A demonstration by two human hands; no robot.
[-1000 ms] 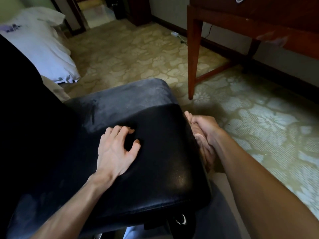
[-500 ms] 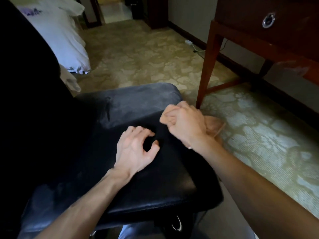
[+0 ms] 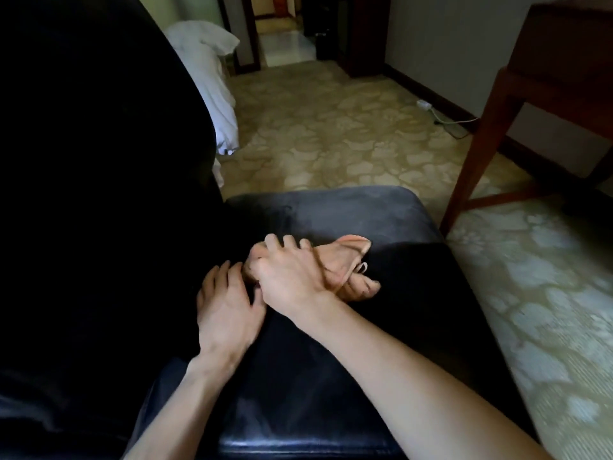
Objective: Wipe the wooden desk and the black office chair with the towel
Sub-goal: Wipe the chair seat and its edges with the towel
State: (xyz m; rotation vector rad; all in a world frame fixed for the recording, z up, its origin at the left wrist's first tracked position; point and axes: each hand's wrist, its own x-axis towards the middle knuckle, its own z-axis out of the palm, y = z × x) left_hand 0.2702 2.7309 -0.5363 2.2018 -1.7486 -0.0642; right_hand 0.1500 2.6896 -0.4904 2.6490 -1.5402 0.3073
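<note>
Patterned carpet (image 3: 331,137) underfoot, wooden desk (image 3: 481,151) standing at right. Right hand (image 3: 288,277) is gripping the bunched towel (image 3: 345,263) on the black office chair (image 3: 331,376) seat, left hand (image 3: 225,303) lying flat beside it, fingers straight. Looks like the chair wipe is underway; next move is calling for pressed strokes across the seat.

The room is dim. Pale, bluish light lies on the carpet (image 3: 547,293) at my right and turns yellower farther off; the doorway (image 3: 285,44) at the top is the brightest patch. The chair back (image 3: 99,161) on my left sinks into near-total black, with no detail. The seat (image 3: 331,376) glows grey on its far part and has a thin sheen along its near edge. My left hand (image 3: 229,307) is smeared with motion blur. My right hand (image 3: 292,277) and the towel (image 3: 348,260) it holds are soft. The carpet streaks at the lower right, and the counter (image 3: 564,61) leg bows with the wide lens.
</note>
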